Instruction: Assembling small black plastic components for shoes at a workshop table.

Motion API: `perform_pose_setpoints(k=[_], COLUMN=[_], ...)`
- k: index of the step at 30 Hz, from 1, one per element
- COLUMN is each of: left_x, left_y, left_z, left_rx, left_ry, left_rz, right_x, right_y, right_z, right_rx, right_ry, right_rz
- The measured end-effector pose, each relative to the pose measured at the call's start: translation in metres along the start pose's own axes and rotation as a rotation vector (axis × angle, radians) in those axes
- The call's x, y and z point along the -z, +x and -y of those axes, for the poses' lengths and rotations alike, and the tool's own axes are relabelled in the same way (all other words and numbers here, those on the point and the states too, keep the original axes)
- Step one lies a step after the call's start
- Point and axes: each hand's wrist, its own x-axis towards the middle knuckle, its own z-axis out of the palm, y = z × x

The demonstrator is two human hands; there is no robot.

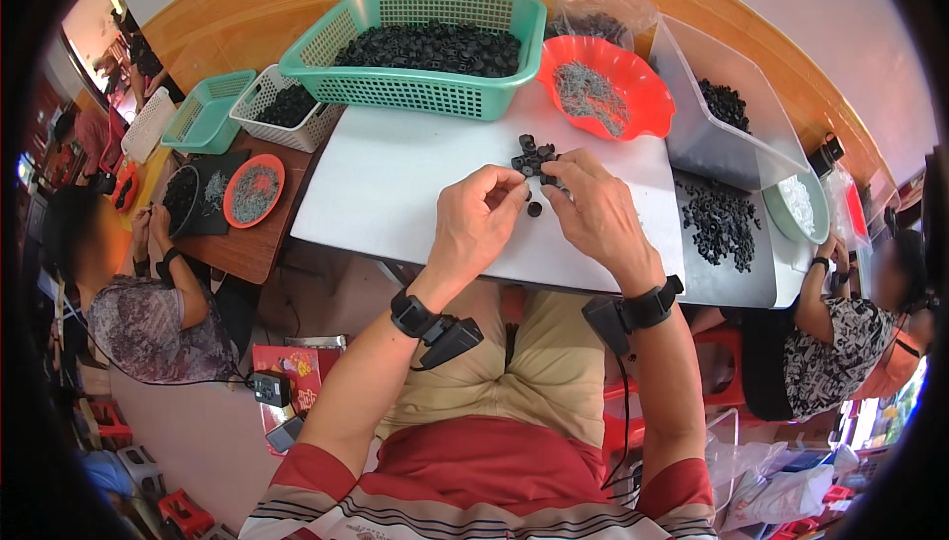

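My left hand (480,226) is closed in a pinch over the white tabletop. What sits between its fingertips is too small and covered to make out. Facing it, my right hand (605,212) has its thumb and fingers curled together at the edge of a small pile of black plastic parts (532,155). Its fingertips hide whatever they grip. One loose black part (535,210) lies on the table between the hands, nearer to me than the pile.
Behind the pile stand a green basket (405,95) of black parts and a red scalloped bowl (647,95) of small grey metal pieces. To the right are a clear bin (712,159) and a grey tray (736,288) with black parts. Co-workers sit at both sides.
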Motion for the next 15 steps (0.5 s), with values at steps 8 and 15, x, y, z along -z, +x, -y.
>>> perform_pose_setpoints(k=[8,15], left_x=[0.004,0.009], left_y=[0.002,0.006], left_z=[0.007,0.012], left_rx=[-0.037,0.055], left_ry=[-0.211,-0.479], left_rz=[0.131,0.269], right_x=[0.002,0.001], right_y=[-0.009,-0.014], right_z=[0.017,0.022], right_rx=[0.025,-0.027], right_ry=[0.063,0.247], right_rz=[-0.038,-0.084])
